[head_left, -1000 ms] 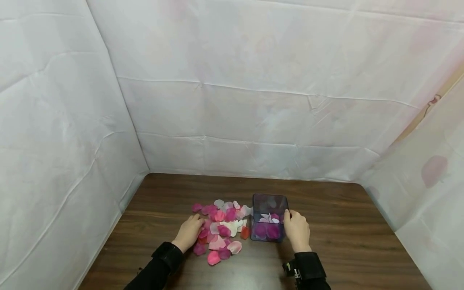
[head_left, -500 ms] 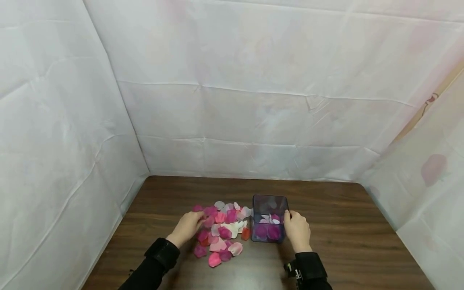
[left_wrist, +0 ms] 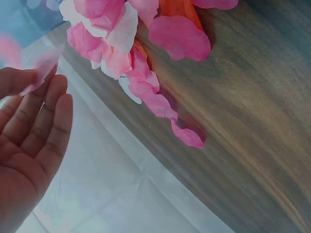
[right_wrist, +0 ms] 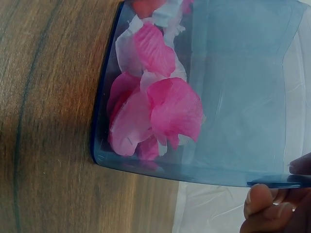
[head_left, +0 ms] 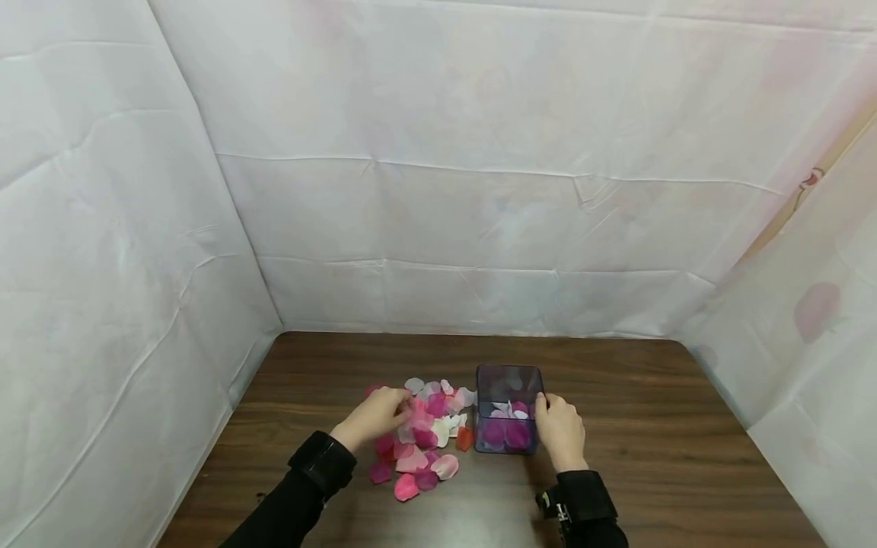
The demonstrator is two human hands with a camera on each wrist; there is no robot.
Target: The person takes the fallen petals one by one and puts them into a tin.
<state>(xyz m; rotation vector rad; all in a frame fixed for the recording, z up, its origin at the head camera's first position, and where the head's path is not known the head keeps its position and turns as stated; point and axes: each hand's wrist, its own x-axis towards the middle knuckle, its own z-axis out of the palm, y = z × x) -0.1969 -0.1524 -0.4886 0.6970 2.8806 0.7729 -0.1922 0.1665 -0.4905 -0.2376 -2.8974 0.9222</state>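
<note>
Between the thumb and fingers of my left hand (left_wrist: 34, 131) is a pinched pink petal (left_wrist: 43, 68), lifted over the heap; in the head view that left hand (head_left: 375, 417) overlaps the heap's left side. The heap of loose petals (head_left: 411, 460) is pink, magenta, white and orange, and lies on the wooden table. To its right stands a clear bluish plastic box (head_left: 508, 380) with pink and white petals (right_wrist: 160, 107) inside. My right hand (head_left: 562, 432) grips the box's right rim, thumb on one side of the wall and fingers on the other (right_wrist: 269, 208).
The brown wood-grain table (head_left: 658, 434) reaches back to white cloth walls (head_left: 479, 228) behind and on both sides. An orange petal (head_left: 464, 438) lies just left of the box. Black bands (head_left: 322, 463) wrap both wrists.
My left hand has moved right and slightly up from the left edge of the heap, and now holds a petal above it. The right hand and the box have stayed in place.
</note>
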